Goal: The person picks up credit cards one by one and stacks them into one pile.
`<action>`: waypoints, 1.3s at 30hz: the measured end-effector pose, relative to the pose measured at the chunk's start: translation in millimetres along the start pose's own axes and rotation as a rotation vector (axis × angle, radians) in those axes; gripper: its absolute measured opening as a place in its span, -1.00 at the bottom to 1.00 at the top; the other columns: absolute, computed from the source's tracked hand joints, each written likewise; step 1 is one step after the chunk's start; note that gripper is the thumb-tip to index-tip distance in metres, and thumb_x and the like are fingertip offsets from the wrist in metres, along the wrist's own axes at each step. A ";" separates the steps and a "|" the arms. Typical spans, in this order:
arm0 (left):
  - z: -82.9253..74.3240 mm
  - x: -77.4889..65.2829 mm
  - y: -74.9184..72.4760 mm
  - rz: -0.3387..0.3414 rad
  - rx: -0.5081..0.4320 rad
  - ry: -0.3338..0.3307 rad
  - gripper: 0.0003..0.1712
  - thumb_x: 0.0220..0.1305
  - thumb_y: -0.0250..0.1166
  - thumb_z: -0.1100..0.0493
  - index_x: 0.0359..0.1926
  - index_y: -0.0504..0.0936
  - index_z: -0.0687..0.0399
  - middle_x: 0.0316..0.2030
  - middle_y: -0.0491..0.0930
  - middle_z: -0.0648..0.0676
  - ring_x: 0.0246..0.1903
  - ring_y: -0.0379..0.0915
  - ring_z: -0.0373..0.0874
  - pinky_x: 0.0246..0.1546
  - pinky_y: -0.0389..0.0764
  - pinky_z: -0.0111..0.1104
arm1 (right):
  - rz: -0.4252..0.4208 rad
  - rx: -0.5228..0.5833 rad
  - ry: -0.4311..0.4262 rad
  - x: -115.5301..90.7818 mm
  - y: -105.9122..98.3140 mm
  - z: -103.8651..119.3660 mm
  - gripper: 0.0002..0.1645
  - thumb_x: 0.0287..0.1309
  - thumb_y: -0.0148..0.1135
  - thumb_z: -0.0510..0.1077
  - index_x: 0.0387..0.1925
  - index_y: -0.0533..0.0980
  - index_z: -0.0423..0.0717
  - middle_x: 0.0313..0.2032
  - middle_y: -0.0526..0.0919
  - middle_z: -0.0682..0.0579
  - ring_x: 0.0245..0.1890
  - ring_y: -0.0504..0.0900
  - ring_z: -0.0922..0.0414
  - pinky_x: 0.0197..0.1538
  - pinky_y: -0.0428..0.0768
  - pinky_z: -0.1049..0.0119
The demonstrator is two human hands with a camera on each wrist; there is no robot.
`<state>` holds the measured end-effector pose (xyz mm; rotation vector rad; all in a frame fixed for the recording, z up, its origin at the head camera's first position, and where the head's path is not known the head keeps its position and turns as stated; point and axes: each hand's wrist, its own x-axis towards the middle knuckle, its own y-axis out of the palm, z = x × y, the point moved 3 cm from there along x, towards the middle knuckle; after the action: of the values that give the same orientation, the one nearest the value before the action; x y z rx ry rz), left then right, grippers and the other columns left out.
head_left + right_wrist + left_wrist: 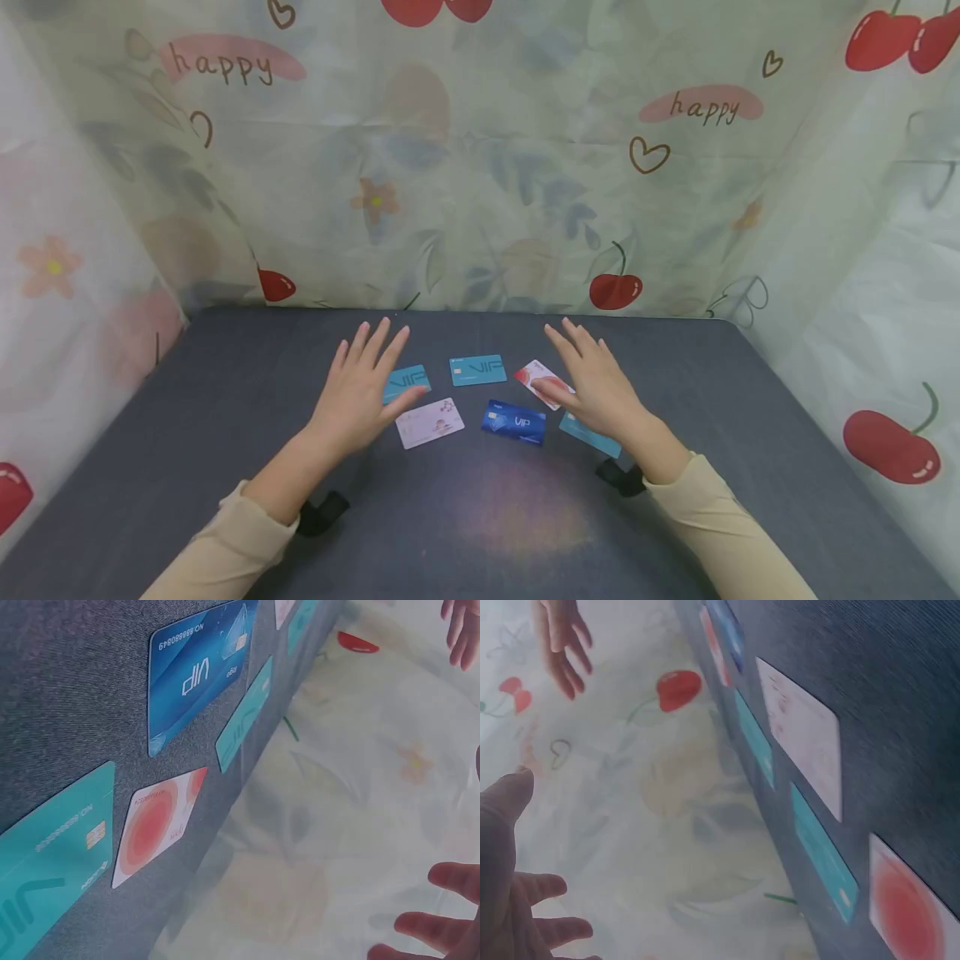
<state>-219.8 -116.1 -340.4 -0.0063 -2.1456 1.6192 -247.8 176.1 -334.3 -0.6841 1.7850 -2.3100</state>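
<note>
At the left side, the left hand (356, 404) is raised over the table (420, 525), its fingers straight and spread apart, with the back turned up and the thumb pointing to the right; it holds nothing. Below it lies a red-circle card (909, 904), which shows in the left wrist view and is hidden in the head view. Then come the left teal card (408, 382), partly covered by the thumb, and just nearer the person the pale pink card (431, 423). In the middle lie the middle teal card (477, 370) and, nearer, the dark blue card (513, 422). To the right are the red and white card (540, 372) and the right teal card (588, 437), both partly covered by the right hand (600, 387). This hand has also its fingers extended and spread, the thumb reaching leftward, and has hold of nothing. I judge that the step is one of hovering, with no card gripped; to take one would call for lowering a hand and pinching a thin edge.
</note>
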 end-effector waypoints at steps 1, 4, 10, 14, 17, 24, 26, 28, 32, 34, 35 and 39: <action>-2.5 0.1 -0.6 0.000 -0.012 0.008 -0.08 0.19 0.14 -0.29 0.42 0.06 0.03 0.43 0.00 0.23 0.42 -0.15 0.23 0.34 -0.02 0.15 | -0.004 0.012 0.001 -1.3 -0.2 -1.3 -0.08 0.14 0.15 0.24 0.40 0.07 -0.04 0.40 0.10 -0.19 0.39 0.12 -0.21 0.36 0.07 -0.19; -10.6 0.5 -1.4 -0.010 -0.032 0.041 -0.10 0.18 0.16 -0.27 0.40 0.12 0.06 0.41 0.07 0.24 0.41 -0.08 0.22 0.33 0.05 0.12 | -0.014 0.040 0.002 -6.1 -1.4 -3.9 -0.10 0.14 0.16 0.21 0.38 0.11 -0.07 0.37 0.17 -0.20 0.34 0.23 -0.20 0.30 0.23 -0.16; -28.4 0.6 0.7 0.008 -0.072 0.097 -0.16 0.21 0.13 -0.26 0.37 0.19 0.07 0.36 0.20 0.21 0.37 0.07 0.19 0.32 0.16 0.04 | 0.010 0.079 0.046 -16.3 -2.3 -6.3 -0.14 0.13 0.19 0.18 0.36 0.15 -0.07 0.31 0.25 -0.17 0.30 0.28 -0.14 0.20 0.37 -0.13; -38.7 0.5 4.0 0.031 -0.121 0.109 -0.19 0.20 0.14 -0.26 0.35 0.23 0.05 0.33 0.26 0.18 0.34 0.16 0.14 0.28 0.25 0.00 | 0.010 0.096 0.056 -22.3 -1.6 -6.9 -0.19 0.13 0.20 0.16 0.32 0.20 -0.07 0.28 0.30 -0.15 0.28 0.30 -0.12 0.19 0.40 -0.12; -43.5 1.3 8.2 0.055 -0.162 0.097 -0.19 0.20 0.13 -0.27 0.35 0.24 0.04 0.31 0.29 0.16 0.31 0.22 0.10 0.25 0.30 -0.02 | 0.002 0.112 0.054 -25.9 -0.4 -7.7 -0.22 0.11 0.22 0.15 0.29 0.25 -0.08 0.25 0.35 -0.14 0.25 0.35 -0.10 0.18 0.41 -0.09; -50.1 5.9 20.9 0.156 -0.290 0.044 -0.23 0.21 0.12 -0.27 0.33 0.27 0.00 0.27 0.35 0.10 0.27 0.28 0.07 0.22 0.34 -0.01 | 0.011 0.146 0.079 -32.8 4.3 -12.5 -0.27 0.08 0.28 0.10 0.23 0.32 -0.11 0.17 0.42 -0.12 0.19 0.42 -0.07 0.15 0.46 -0.04; -51.7 7.2 25.7 0.185 -0.321 0.022 -0.25 0.20 0.14 -0.26 0.32 0.28 -0.02 0.27 0.35 0.10 0.27 0.29 0.06 0.20 0.35 0.00 | 0.016 0.161 0.086 -34.8 6.1 -14.6 -0.27 0.07 0.29 0.08 0.22 0.33 -0.12 0.16 0.44 -0.13 0.17 0.43 -0.07 0.13 0.48 -0.04; -54.0 8.5 31.3 0.205 -0.339 0.019 -0.27 0.21 0.14 -0.25 0.31 0.30 -0.02 0.27 0.36 0.10 0.28 0.29 0.06 0.20 0.36 0.00 | 0.017 0.176 0.088 -37.0 7.9 -17.5 -0.28 0.05 0.31 0.07 0.20 0.34 -0.13 0.13 0.46 -0.14 0.13 0.46 -0.07 0.11 0.50 -0.03; -60.4 10.9 42.9 0.224 -0.367 0.057 -0.32 0.22 0.16 -0.21 0.26 0.36 0.02 0.25 0.40 0.09 0.27 0.30 0.02 0.21 0.37 -0.05 | 0.012 0.224 0.077 -41.8 11.3 -23.4 -0.31 0.01 0.35 0.02 0.15 0.39 -0.18 0.04 0.52 -0.16 0.00 0.54 -0.06 0.03 0.55 0.01; -64.6 12.7 48.2 0.224 -0.382 0.087 -0.35 0.22 0.17 -0.18 0.24 0.39 0.05 0.22 0.43 0.08 0.24 0.35 0.00 0.20 0.39 -0.09 | 0.017 0.243 0.076 -44.0 13.7 -26.9 -0.33 0.01 0.36 0.00 0.13 0.40 -0.20 0.00 0.53 -0.17 -0.06 0.56 -0.07 -0.01 0.57 0.03; -67.1 13.7 50.3 0.226 -0.391 0.102 -0.36 0.22 0.17 -0.17 0.23 0.40 0.06 0.20 0.45 0.08 0.22 0.37 -0.01 0.19 0.40 -0.10 | 0.021 0.254 0.081 -45.1 14.7 -28.6 -0.34 0.01 0.35 0.00 0.13 0.40 -0.20 -0.01 0.53 -0.17 -0.07 0.56 -0.07 -0.02 0.57 0.04; -77.5 18.8 58.0 0.235 -0.420 0.152 -0.40 0.23 0.17 -0.15 0.18 0.43 0.09 0.14 0.50 0.10 0.13 0.44 -0.02 0.13 0.46 -0.14 | 0.042 0.287 0.118 -49.3 18.3 -36.9 -0.33 0.03 0.34 0.03 0.13 0.39 -0.18 -0.02 0.53 -0.18 -0.08 0.55 -0.08 -0.02 0.57 0.02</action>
<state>-224.5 -22.4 -370.6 -0.5102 -2.3886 1.2051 -223.1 222.1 -371.8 -0.4687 1.4490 -2.5531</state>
